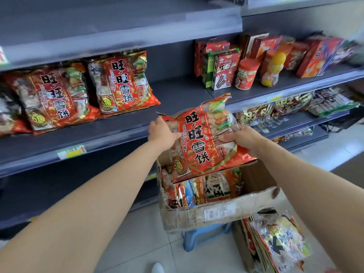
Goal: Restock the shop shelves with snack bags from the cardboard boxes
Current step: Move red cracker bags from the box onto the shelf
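I hold a large red snack bag [201,140] with both hands above an open cardboard box [216,211]. My left hand [161,133] grips its left edge, my right hand [242,137] its right edge. The box holds several more bags [204,190] standing upright. On the grey shelf [122,131] in front, two matching red bags [49,97] [122,81] lean side by side at the left, with bare shelf to their right.
Boxes and jars of snacks [242,64] stand on the right part of the same shelf level. Lower shelves at right hold more packets [291,107]. The box rests on a blue stool [202,235]. Another open box of bags [275,243] sits on the tiled floor at bottom right.
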Available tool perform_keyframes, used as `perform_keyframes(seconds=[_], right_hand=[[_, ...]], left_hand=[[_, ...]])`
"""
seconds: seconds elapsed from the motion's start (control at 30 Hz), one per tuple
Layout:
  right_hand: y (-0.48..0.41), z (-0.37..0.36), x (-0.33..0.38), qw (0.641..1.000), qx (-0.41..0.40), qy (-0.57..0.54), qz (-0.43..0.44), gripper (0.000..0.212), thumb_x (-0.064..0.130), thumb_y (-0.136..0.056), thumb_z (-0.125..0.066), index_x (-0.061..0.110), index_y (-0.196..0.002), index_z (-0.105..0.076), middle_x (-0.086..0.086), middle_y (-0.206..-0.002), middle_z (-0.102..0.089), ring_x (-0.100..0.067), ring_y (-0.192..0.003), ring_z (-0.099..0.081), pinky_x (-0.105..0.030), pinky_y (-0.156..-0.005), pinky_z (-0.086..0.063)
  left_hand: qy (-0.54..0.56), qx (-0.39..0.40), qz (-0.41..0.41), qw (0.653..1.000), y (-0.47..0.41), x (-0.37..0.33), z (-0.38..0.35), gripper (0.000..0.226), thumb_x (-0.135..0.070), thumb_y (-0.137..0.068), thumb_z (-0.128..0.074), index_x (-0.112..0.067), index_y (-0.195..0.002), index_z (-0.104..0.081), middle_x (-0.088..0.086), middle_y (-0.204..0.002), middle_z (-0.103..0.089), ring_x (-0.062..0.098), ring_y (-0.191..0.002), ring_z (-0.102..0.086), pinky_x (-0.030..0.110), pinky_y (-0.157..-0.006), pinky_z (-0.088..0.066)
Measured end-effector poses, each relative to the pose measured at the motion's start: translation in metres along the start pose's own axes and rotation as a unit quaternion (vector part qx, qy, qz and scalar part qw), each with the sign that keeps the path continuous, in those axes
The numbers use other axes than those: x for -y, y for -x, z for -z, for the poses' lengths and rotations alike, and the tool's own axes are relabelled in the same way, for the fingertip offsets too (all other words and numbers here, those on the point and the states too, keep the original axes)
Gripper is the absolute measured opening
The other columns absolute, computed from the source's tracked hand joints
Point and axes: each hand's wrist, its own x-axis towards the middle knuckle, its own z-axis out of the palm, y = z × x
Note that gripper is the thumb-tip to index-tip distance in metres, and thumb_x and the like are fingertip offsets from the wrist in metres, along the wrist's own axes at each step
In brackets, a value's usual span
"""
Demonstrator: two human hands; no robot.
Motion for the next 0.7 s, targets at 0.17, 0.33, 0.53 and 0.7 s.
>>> perform_keyframes(seconds=[0.17, 0.33, 0.53, 0.7], right_hand=[[0.004, 0.001, 0.000, 0.998, -0.030, -0.038, -0.027, 0.057, 0.016, -0.080, -0.074, 0.006, -0.130, -0.049, -0.015, -0.108, -0.068, -0.036, -0.088, -0.070, -0.056, -0.083, -0.054], [0.014, -0.005, 0.004, 0.997, -0.045, -0.053, -0.044, 0.015, 0.019, -0.088, -0.066, 0.009, -0.092, -0.055, -0.013, -0.085, -0.070, -0.031, -0.075, -0.068, -0.051, -0.076, -0.056], [0.020, -0.024, 0.009, 0.998, -0.043, -0.031, -0.037, 0.014, 0.020, -0.092, -0.062, 0.012, -0.097, -0.051, -0.013, -0.085, -0.071, -0.030, -0.073, -0.068, -0.054, -0.085, -0.053], [0.015, -0.047, 0.018, 0.998, -0.055, -0.011, -0.024, 0.062, 0.028, -0.081, -0.074, 0.025, -0.127, -0.033, -0.015, -0.114, -0.063, -0.035, -0.088, -0.070, -0.054, -0.073, -0.057]], left_hand=[[0.214, 0.176, 0.113, 0.954, 0.007, 0.015, -0.004, 0.063, -0.037, -0.084, -0.070, -0.008, -0.133, -0.044, 0.009, -0.139, -0.051, 0.028, -0.129, -0.047, 0.043, -0.107, -0.035], [0.255, 0.226, 0.125, 0.932, 0.006, 0.021, 0.005, 0.049, -0.039, -0.073, -0.078, -0.014, -0.112, -0.061, 0.007, -0.121, -0.065, 0.028, -0.115, -0.057, 0.049, -0.102, -0.042], [0.295, 0.220, 0.121, 0.922, 0.003, 0.032, 0.015, 0.030, -0.021, -0.081, -0.074, -0.013, -0.107, -0.063, 0.002, -0.093, -0.069, 0.015, -0.080, -0.063, 0.028, -0.061, -0.044], [0.329, 0.193, 0.107, 0.918, -0.005, 0.042, 0.029, 0.057, -0.018, -0.073, -0.081, -0.015, -0.122, -0.052, 0.006, -0.111, -0.069, 0.025, -0.100, -0.066, 0.041, -0.083, -0.053]])
